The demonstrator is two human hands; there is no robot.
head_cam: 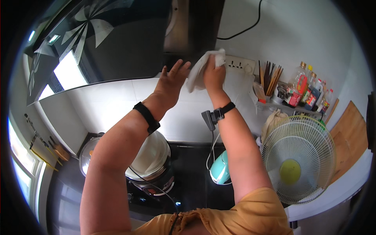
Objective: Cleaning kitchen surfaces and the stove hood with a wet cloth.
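My right hand (213, 73) is closed around a white cloth (198, 73), raised close to the side of a dark range hood (132, 50) and left of a wall socket panel (240, 64). The cloth hangs down on the left of the fist. My left hand (173, 77) is lifted beside the hood's lower corner, fingers spread, holding nothing. Whether its fingertips touch the hood I cannot tell. A black band sits on each wrist. Under my left forearm stands a round cooker (152, 158) with a whitish lid.
A standing fan (296, 161) is at the right, below a wall shelf (288, 108) with chopsticks (271, 77) and several bottles (299, 85). A turquoise kettle (220, 169) stands on the black counter. At the left are a glass lid (88, 155) and a knife block (60, 151).
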